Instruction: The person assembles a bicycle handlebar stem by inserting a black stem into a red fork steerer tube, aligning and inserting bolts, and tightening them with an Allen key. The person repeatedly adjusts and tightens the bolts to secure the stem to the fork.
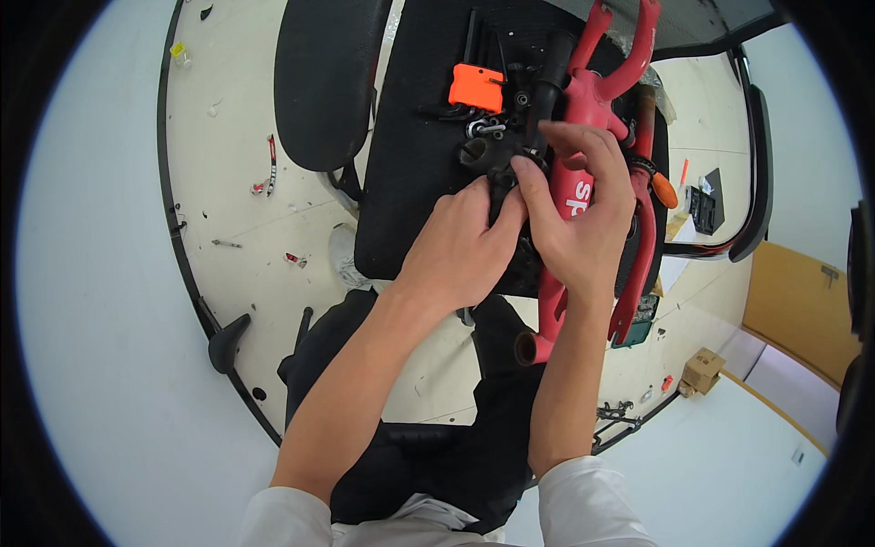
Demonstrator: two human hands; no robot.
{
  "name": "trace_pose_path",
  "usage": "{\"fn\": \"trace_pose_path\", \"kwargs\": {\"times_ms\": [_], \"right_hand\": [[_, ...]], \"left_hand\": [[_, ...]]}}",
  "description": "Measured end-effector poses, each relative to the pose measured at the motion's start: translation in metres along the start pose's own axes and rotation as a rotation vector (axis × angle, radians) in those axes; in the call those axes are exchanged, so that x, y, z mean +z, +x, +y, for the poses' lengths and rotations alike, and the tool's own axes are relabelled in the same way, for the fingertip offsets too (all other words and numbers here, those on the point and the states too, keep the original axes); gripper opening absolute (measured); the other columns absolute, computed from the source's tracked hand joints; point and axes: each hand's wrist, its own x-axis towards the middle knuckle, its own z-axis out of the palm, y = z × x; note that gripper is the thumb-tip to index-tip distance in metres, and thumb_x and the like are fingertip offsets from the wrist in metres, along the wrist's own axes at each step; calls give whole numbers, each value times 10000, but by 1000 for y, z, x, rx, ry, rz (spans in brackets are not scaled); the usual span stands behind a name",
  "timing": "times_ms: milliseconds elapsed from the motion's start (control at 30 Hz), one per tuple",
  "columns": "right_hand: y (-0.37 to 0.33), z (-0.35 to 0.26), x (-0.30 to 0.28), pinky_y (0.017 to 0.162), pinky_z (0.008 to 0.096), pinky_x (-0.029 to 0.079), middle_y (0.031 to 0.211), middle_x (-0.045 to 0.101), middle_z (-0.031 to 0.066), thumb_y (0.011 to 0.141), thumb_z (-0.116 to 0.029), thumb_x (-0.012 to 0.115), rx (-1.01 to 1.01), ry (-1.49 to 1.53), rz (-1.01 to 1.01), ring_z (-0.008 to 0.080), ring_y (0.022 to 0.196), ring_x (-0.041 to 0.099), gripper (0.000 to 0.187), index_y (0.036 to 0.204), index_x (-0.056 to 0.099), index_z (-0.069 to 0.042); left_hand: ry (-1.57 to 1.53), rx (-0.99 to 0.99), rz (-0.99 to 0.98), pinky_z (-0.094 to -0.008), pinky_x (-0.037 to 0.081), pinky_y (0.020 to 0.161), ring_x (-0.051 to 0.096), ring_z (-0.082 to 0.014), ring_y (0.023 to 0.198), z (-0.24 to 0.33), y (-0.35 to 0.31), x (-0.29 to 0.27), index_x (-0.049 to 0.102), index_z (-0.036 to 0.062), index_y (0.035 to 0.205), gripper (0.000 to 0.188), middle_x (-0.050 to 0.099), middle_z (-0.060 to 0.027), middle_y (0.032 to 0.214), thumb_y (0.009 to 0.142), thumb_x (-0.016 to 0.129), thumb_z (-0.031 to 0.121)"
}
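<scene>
My left hand [460, 242] is closed round the near end of a black tubular bicycle part [548, 84], which runs away from me over a black seat. Its exact kind is partly hidden by my fingers. My right hand [583, 205] curves over the same part from the right, thumb pressed near its middle and fingers bent above it. Just right of and beneath that hand lies a pink bicycle frame [592, 105] with pale lettering. A short, wide black hollow piece [476, 152] sits left of my fingertips.
An orange tool holder [476, 87] with hex keys lies beyond my hands, near small metal fittings [486, 128]. A pink fork piece [643, 219] with an orange reflector [664, 190] is at the right. A black padded backrest [330, 82] stands left. Loose parts and a bicycle saddle [228, 344] lie on the floor.
</scene>
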Motion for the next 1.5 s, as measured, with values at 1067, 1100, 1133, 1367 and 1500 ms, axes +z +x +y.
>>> {"fn": "trace_pose_path", "kwargs": {"times_ms": [1067,1100,1133,1367,1500], "right_hand": [[-21,19,-18,673,369,536,836,669,129,797,-38,732,168,-83,-265,293,709,671,94,870,687,1],[-24,20,-16,675,376,535,843,669,128,800,-39,729,148,-101,-256,301,715,671,92,867,682,3],[-26,20,-13,676,382,535,850,669,127,802,-41,727,128,-119,-246,309,720,670,91,864,677,4],[-25,23,11,834,414,539,1061,657,141,796,-13,714,106,-84,-285,335,958,661,104,871,658,31],[-29,25,14,980,415,501,1202,629,177,785,16,708,30,-129,-341,350,1158,592,307,1086,651,26]], "left_hand": [[-84,-68,195,-239,320,366,389,-81,383,-7,10,-35,576,45,855,485,446,2,525,1013,483,494],[-75,-78,221,-241,320,365,387,-82,381,-7,10,-35,573,48,837,488,444,2,523,1015,476,492],[-66,-88,247,-242,320,365,385,-84,379,-6,10,-36,570,52,819,491,443,2,521,1017,469,490],[-164,-117,316,-241,354,466,411,-69,493,-1,15,-33,549,41,762,466,420,22,578,1019,495,426],[-200,-134,296,-232,381,523,429,-54,560,0,14,-34,572,32,780,443,414,37,611,1018,516,401]]}}
